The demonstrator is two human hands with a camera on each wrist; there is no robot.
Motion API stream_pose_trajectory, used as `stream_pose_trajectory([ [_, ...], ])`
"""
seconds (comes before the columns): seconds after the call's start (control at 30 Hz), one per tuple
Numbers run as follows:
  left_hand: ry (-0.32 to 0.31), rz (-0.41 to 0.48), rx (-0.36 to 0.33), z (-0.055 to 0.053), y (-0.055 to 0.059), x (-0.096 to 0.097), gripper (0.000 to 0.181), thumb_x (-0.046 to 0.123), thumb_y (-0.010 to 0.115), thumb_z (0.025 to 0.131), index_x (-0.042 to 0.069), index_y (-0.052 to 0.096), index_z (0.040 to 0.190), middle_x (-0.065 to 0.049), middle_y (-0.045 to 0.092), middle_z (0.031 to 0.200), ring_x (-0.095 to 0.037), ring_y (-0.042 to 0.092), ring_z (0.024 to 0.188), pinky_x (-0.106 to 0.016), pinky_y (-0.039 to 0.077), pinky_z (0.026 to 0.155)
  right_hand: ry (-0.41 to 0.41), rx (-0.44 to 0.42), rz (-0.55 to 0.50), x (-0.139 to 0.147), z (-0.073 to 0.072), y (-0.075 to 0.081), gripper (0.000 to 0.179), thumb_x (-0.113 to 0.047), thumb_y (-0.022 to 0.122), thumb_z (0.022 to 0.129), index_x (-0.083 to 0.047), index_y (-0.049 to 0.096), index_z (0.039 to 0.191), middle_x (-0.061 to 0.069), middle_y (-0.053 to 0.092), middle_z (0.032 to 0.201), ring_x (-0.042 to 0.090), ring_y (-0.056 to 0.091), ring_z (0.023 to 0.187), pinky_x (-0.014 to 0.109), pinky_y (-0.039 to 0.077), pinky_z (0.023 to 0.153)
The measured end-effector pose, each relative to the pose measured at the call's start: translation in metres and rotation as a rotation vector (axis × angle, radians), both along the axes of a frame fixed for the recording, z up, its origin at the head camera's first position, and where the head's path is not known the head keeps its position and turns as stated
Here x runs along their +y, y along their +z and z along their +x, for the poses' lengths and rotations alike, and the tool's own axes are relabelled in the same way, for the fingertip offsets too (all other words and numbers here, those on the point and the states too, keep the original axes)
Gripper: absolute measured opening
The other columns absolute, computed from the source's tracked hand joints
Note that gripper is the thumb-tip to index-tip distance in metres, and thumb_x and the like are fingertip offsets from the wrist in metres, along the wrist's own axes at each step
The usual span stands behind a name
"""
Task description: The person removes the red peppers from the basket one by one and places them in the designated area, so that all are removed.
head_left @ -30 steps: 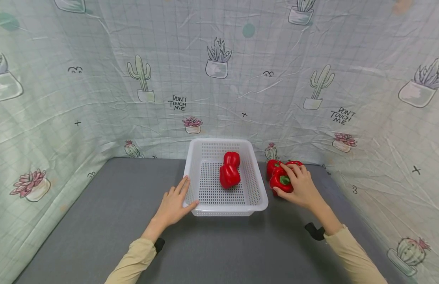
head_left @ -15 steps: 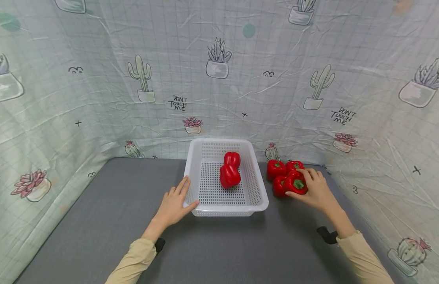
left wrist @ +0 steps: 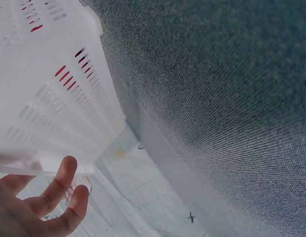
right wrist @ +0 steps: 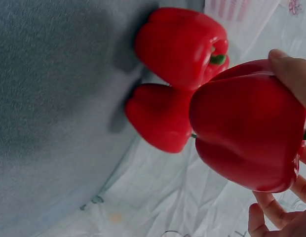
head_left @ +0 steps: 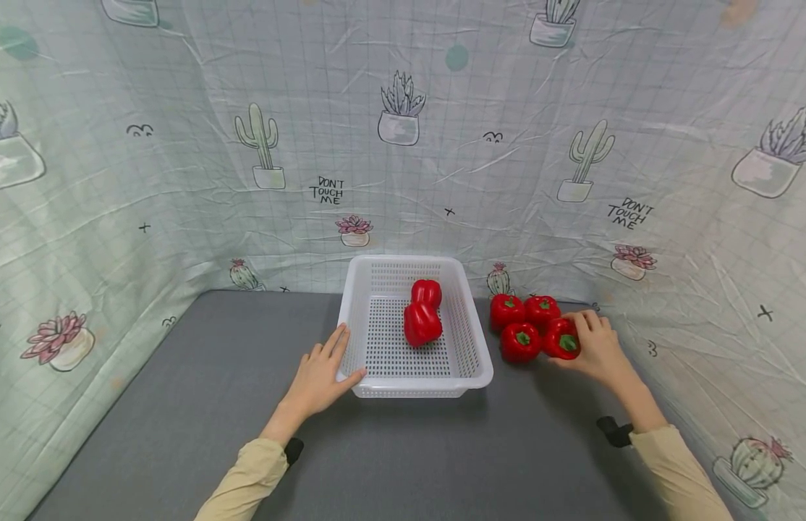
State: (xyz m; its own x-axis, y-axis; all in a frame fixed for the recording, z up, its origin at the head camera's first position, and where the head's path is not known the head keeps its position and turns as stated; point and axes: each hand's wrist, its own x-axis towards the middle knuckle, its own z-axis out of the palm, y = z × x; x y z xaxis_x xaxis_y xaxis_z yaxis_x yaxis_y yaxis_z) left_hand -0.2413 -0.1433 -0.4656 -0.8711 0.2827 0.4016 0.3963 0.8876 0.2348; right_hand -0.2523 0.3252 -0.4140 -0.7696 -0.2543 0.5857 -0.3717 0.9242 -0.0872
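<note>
My right hand [head_left: 598, 352] holds a red bell pepper [head_left: 562, 339] by its sides, thumb on one side and fingers on the other. In the right wrist view this pepper [right wrist: 247, 131] is close up, its green stem facing the palm. Left of it stand three more red bell peppers, one in front [head_left: 520, 344] and two behind. My left hand [head_left: 317, 380] rests on the near left corner of a white perforated plastic basket [head_left: 409, 382], fingers straight along the rim. Two red bell peppers [head_left: 422, 323] lie inside the basket, touching.
The dark grey table [head_left: 403, 456] carries the basket and peppers. A cloth printed with cactus drawings [head_left: 442, 174] hangs behind and at both sides. The basket's right wall stands close beside the nearest peppers.
My right hand has carried its pepper rightward, from over the other peppers to beside the front one, and lower. My left hand and the basket have stayed put.
</note>
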Motion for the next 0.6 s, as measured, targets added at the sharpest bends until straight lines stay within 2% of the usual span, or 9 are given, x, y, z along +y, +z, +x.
stream_pose_trajectory([
  [0.2,-0.002,0.008,0.002,0.001,-0.001,0.0,0.078,0.053,0.052,0.081,0.007,0.028,0.14,-0.007,0.027,0.147,-0.031,0.048,0.098,-0.047,0.039,0.074,0.009,-0.095,0.011,0.009,-0.005,0.002,0.069,-0.019,0.084,0.051,-0.001,0.049,0.107,0.018,0.045,0.098,0.04,0.041,0.087,0.05,0.032,0.065],
  [0.33,0.001,0.007,-0.007,0.001,-0.002,0.0,0.079,0.053,0.052,0.081,0.007,0.028,0.14,-0.007,0.027,0.147,-0.031,0.048,0.098,-0.047,0.039,0.074,-0.005,-0.178,0.062,0.016,-0.01,0.002,0.069,-0.017,0.082,0.054,-0.001,0.047,0.111,0.018,0.045,0.102,0.044,0.042,0.09,0.055,0.033,0.065],
  [0.6,-0.002,0.01,-0.011,0.001,0.0,-0.001,0.079,0.053,0.051,0.081,0.006,0.029,0.14,-0.007,0.026,0.147,-0.031,0.047,0.099,-0.047,0.039,0.075,-0.014,-0.231,0.141,0.026,-0.019,-0.001,0.072,-0.021,0.08,0.058,0.0,0.045,0.118,0.017,0.047,0.11,0.045,0.042,0.089,0.057,0.033,0.065],
])
